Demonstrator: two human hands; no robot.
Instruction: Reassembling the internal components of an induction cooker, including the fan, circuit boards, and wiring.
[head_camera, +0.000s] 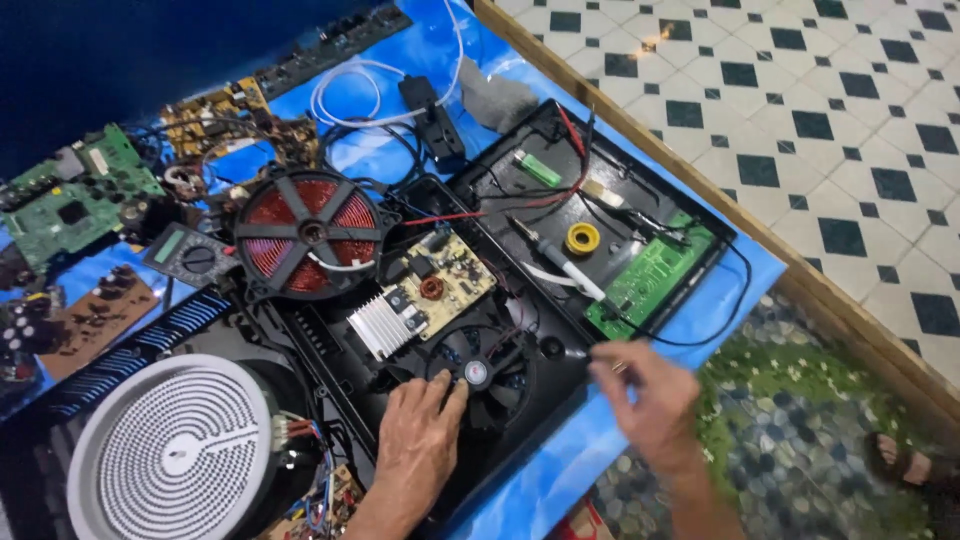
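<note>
The left hand lies flat, fingers released, touching the cooling fan at its 7 o'clock edge. The right hand, at the fan's 3 o'clock, pinches a black wire; its grip is blurred.

A blue sheet is covering the work surface, running from upper left to lower centre. Lying directly on it are green circuit boards at left and an opened black cooker casing at centre.

Both hands reach forward: left lies flat, right pinches, blurred.
</note>
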